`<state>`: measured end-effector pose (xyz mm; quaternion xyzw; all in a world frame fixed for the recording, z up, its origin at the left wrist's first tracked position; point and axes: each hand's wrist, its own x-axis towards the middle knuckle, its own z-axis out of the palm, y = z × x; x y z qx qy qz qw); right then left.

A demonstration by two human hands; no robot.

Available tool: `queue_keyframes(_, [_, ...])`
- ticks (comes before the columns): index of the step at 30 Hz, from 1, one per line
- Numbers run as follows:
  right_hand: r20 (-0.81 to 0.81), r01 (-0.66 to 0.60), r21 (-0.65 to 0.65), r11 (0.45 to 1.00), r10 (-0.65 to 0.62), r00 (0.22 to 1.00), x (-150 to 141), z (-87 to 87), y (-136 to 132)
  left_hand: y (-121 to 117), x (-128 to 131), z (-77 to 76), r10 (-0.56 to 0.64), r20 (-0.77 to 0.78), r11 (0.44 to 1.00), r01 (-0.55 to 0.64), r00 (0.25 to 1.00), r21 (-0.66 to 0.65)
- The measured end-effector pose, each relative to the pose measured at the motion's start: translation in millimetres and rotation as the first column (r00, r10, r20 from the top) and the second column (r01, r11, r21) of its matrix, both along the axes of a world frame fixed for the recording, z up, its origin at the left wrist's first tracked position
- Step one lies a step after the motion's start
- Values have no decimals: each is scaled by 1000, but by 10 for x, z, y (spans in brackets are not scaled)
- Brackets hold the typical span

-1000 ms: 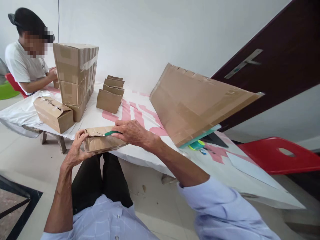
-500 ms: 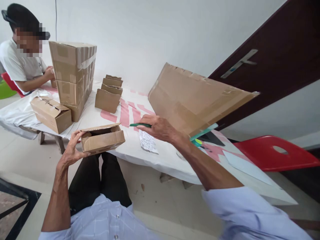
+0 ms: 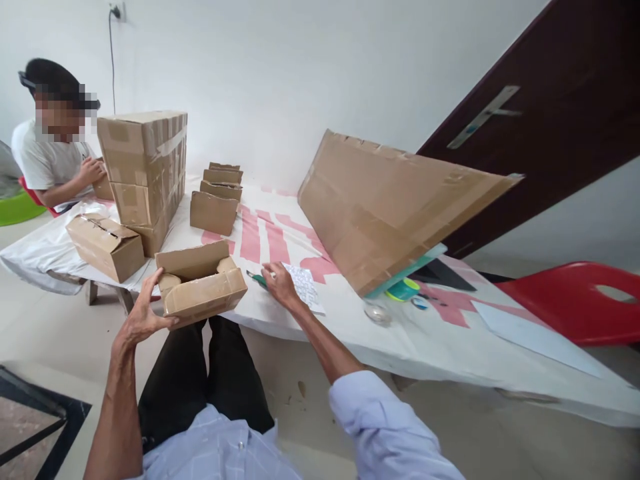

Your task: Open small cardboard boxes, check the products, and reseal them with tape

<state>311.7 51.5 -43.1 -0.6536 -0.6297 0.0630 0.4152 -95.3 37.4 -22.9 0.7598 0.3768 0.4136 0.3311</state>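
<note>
My left hand point(image 3: 141, 315) grips the near left corner of a small brown cardboard box point(image 3: 200, 280) whose top flaps stand open at the table's front edge. My right hand point(image 3: 279, 282) rests on the table just right of the box, fingers curled around a green-handled tool point(image 3: 257, 277) that looks like a cutter. A printed white paper slip point(image 3: 306, 287) lies under and beside that hand.
A white-and-pink sheet covers the table point(image 3: 450, 333). A tall stack of taped cartons point(image 3: 143, 167), a closed small box point(image 3: 105, 245) and several flat boxes point(image 3: 215, 200) stand at the left. A large cardboard sheet point(image 3: 390, 207) leans at the right. Another person point(image 3: 55, 153) sits at the far left. A red chair point(image 3: 575, 300) is on the right.
My right hand drew away from the box's top with the green tool, swung right, then came down onto the table beside the box. The box's flaps now stand open.
</note>
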Motion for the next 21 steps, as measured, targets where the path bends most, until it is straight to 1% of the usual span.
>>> queue_keyframes(1, [-9,-65,33,997,65,998,-51,106,4,13,3,-11,0,1,1000,0,1000,-2])
queue_keyframes(2, [-9,-162,78,984,164,986,-116,222,-1,25,7,-20,-1,0,1000,1,1000,-5])
queue_keyframes(3, [10,-267,119,956,267,964,-190,340,-17,35,11,-26,-4,-1,1000,4,1000,-10])
queue_keyframes(4, [44,-354,133,926,351,935,-272,451,-43,41,16,-29,-7,-1,1000,7,1000,-15])
queue_keyframes(5, [85,-425,123,897,417,905,-354,550,-75,44,20,-29,-8,0,1000,8,1000,-21])
queue_keyframes(7, [158,-513,59,857,499,852,-496,698,-149,44,25,-22,-10,8,999,10,1000,-31])
queue_keyframes(9, [192,-546,5,838,535,822,-583,778,-215,39,26,-13,-15,21,999,15,1000,-37])
queue_keyframes(11, [173,-549,-7,836,542,823,-613,814,-260,35,25,-7,-23,32,999,24,999,-46])
queue_keyframes(16, [17,-542,-2,840,542,840,-615,880,-304,40,31,-3,-21,43,998,24,999,-62])
queue_keyframes(19, [-19,-532,21,846,533,846,-646,903,-293,35,41,9,-8,31,999,10,999,-53])
queue_keyframes(21, [-16,-518,53,854,519,855,-666,887,-268,22,52,22,-7,26,999,8,1000,-49])
